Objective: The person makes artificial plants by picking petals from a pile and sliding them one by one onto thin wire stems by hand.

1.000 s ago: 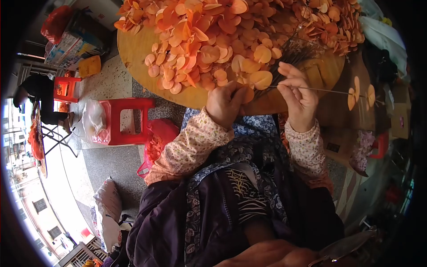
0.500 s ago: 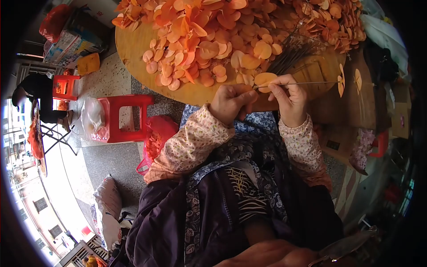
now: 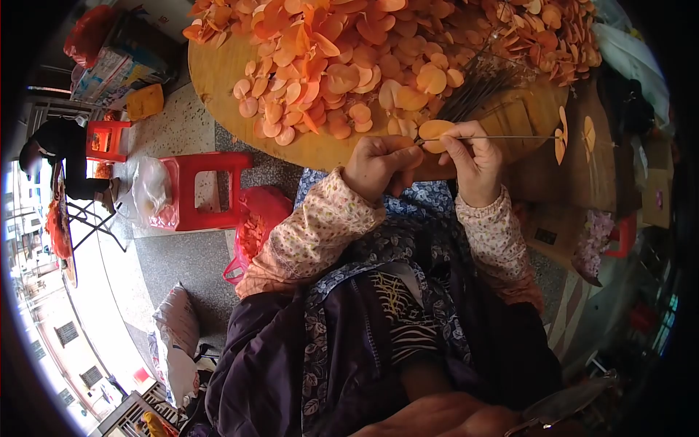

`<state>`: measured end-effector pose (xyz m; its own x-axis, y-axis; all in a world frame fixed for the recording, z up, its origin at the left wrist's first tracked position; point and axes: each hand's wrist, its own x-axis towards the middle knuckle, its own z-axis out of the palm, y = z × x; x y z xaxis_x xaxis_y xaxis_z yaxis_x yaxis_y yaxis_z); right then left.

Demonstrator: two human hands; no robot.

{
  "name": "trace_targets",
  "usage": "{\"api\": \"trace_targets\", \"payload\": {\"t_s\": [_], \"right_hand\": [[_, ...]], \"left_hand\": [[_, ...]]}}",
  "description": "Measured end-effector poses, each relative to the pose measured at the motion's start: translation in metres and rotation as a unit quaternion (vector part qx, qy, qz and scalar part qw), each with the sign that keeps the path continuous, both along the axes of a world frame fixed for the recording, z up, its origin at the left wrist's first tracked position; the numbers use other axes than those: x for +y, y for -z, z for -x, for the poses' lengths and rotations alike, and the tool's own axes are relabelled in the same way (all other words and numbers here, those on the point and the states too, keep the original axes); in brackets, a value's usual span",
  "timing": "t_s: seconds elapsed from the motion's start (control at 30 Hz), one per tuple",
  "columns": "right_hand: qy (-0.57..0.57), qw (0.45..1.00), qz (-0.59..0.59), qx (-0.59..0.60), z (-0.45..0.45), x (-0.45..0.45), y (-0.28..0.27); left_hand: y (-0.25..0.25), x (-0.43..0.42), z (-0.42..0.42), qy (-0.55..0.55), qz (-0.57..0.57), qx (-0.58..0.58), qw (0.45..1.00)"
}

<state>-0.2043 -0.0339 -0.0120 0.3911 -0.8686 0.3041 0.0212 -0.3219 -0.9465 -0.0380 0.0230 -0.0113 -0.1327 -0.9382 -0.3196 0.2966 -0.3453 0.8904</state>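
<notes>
My left hand (image 3: pixel 382 166) still pinches the thin dark stem (image 3: pixel 528 137) near the brown wooden tabletop's (image 3: pixel 218 91) near edge; by the flat round orange leaf (image 3: pixel 435 130), my right hand (image 3: pixel 475 164) has scooted closer, clamped on it too.

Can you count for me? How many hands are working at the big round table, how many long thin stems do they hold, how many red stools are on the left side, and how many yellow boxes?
Hands: left hand and right hand, 2
Long thin stem: 1
Red stools: big stool and small stool, 2
Yellow box: 1
Total: 6
</notes>
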Motion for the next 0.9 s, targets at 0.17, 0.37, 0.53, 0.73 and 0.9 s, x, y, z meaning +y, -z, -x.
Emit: {"api": "trace_targets", "payload": {"t_s": [0.17,0.37,0.53,0.73,0.9], "right_hand": [[-0.013,1.000,-0.011,-0.006,0.002,-0.002,0.001],[-0.011,0.998,0.040,0.047,0.002,0.001,0.001],[-0.006,0.998,0.057,0.028,-0.004,0.003,0.002],[0.018,0.997,0.071,0.036,-0.002,0.005,0.012],[0.060,0.974,0.218,0.032,-0.009,0.006,0.024]], "left_hand": [[0.001,0.000,0.000,0.002,0.000,0.008,1.000],[0.003,0.000,0.002,-0.006,-0.001,0.007,1.000],[0.005,0.001,0.004,-0.022,-0.001,-0.004,1.000],[0.008,0.003,0.013,-0.043,0.024,-0.041,0.998],[0.010,0.005,0.021,-0.061,0.074,-0.105,0.990]]}}
